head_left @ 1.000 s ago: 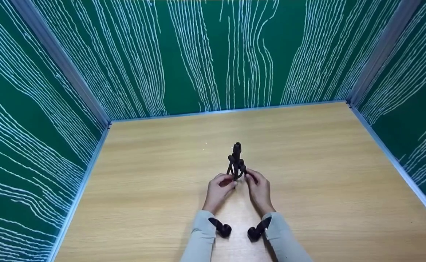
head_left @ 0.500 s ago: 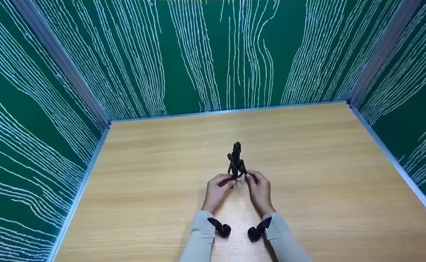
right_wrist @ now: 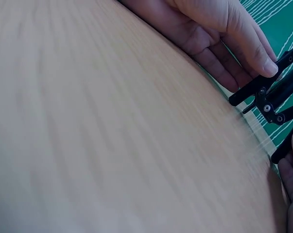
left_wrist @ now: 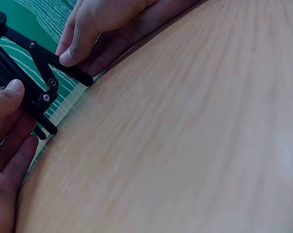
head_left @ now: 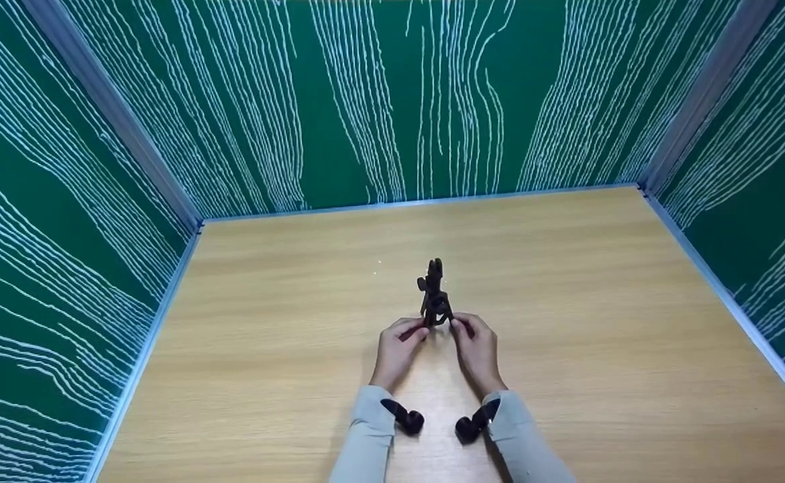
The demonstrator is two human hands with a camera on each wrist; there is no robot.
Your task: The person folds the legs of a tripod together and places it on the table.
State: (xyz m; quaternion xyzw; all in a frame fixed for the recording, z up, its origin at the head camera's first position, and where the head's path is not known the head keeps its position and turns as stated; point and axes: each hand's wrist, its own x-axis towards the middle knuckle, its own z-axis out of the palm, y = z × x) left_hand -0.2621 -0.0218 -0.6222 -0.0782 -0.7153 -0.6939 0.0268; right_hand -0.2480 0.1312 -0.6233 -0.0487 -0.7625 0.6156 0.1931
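Note:
A small black tripod (head_left: 434,292) stands upright between the two hands in the head view, its legs toward the table. The left hand (head_left: 396,352) pinches one leg between thumb and fingers near its lower end. On the opposite side, the right hand (head_left: 478,350) pinches another leg low down. Hinged braces join the legs of the tripod (left_wrist: 45,68) in the left wrist view, and the leg tips are near the tabletop. The right wrist view shows part of the tripod (right_wrist: 253,92); its top is cut off there.
The wooden table (head_left: 285,322) is bordered by green panels (head_left: 339,100) with white wavy lines at the back and sides. Grey posts (head_left: 114,111) stand in the corners. Each sleeve carries a black wrist-mounted device (head_left: 402,417). Tiny white specks lie beyond the tripod.
The tripod has turned slightly between the hands, and its legs show in a different arrangement. The left hand has moved a little to the left; the right hand has hardly moved.

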